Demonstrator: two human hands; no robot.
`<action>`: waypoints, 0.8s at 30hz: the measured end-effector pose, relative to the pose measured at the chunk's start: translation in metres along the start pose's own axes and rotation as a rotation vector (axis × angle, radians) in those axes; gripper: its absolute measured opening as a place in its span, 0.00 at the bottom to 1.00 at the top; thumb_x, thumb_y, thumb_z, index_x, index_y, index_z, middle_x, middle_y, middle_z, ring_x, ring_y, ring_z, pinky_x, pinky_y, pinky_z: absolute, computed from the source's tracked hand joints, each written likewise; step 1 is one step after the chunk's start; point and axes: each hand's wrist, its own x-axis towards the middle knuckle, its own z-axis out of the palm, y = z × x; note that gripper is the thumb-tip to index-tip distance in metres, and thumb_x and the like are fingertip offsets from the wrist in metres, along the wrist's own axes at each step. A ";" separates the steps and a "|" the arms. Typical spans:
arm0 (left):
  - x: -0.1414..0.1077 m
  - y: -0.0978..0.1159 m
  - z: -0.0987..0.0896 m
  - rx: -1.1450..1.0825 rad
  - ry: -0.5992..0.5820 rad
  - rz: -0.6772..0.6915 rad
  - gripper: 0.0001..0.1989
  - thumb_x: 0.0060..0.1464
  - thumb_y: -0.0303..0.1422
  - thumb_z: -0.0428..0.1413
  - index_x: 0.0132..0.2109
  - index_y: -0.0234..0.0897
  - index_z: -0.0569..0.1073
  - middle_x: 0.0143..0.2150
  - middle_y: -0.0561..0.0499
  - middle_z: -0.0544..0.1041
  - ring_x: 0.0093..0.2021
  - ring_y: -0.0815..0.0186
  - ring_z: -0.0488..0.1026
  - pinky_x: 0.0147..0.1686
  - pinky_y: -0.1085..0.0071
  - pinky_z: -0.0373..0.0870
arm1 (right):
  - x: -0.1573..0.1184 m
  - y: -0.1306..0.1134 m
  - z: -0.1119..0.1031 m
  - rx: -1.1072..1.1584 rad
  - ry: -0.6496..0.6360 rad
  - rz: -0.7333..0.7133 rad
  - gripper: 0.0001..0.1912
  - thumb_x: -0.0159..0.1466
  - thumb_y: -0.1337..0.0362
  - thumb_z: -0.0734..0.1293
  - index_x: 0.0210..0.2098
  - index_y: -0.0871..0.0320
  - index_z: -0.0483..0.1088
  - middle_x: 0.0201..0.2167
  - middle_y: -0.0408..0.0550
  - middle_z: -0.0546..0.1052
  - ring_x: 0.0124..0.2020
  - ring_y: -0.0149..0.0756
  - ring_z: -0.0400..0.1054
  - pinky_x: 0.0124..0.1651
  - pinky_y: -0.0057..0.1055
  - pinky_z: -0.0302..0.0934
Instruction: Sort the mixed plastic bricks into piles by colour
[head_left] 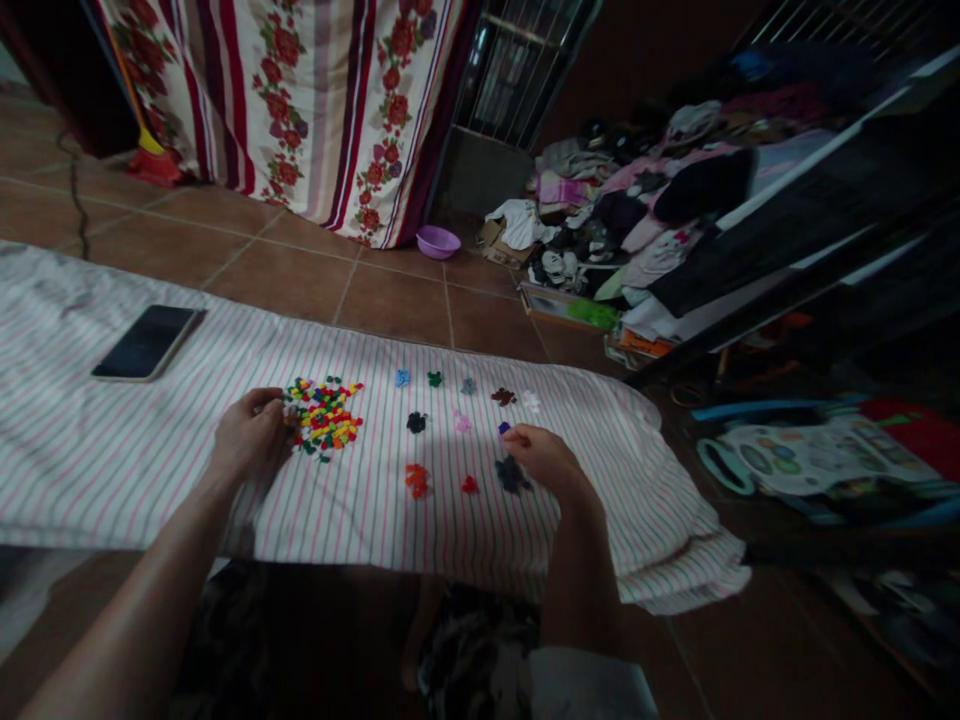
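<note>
A mixed pile of small colourful pieces, mostly yellow, red and green, lies on the striped cloth. At its left edge is my left hand, fingers curled together at the pieces; what they hold, if anything, is hidden. My right hand is closed in a pinch beside a few dark purple pieces; I cannot make out anything between its fingertips. Small single-colour heaps lie around it: dark grey, red, orange, black, pink, brown, white, grey-blue, green and light blue.
The striped cloth covers a long low surface. A phone lies on its left part. Beyond, on the tiled floor, are a purple basin, a broom and a large heap of clothes. A dark metal frame stands at right.
</note>
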 end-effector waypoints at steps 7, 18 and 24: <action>-0.009 0.017 -0.006 0.022 -0.056 -0.045 0.20 0.50 0.37 0.47 0.47 0.39 0.77 0.34 0.49 0.80 0.35 0.62 0.76 0.35 0.70 0.69 | 0.018 -0.073 0.035 0.105 0.009 -0.306 0.10 0.59 0.66 0.62 0.34 0.54 0.76 0.30 0.44 0.79 0.34 0.35 0.71 0.38 0.29 0.60; -0.006 0.014 -0.005 -0.006 -0.066 -0.017 0.18 0.52 0.35 0.48 0.46 0.39 0.77 0.35 0.49 0.81 0.36 0.62 0.76 0.35 0.71 0.69 | 0.043 -0.160 0.107 0.172 0.075 -0.581 0.17 0.64 0.70 0.59 0.44 0.54 0.77 0.41 0.50 0.75 0.45 0.39 0.66 0.52 0.35 0.60; -0.005 0.014 -0.007 -0.025 -0.104 -0.023 0.18 0.53 0.35 0.47 0.46 0.40 0.77 0.34 0.49 0.80 0.36 0.62 0.76 0.37 0.70 0.70 | 0.035 -0.199 0.131 0.175 0.096 -0.593 0.22 0.63 0.73 0.57 0.47 0.49 0.77 0.46 0.52 0.70 0.49 0.41 0.62 0.53 0.36 0.60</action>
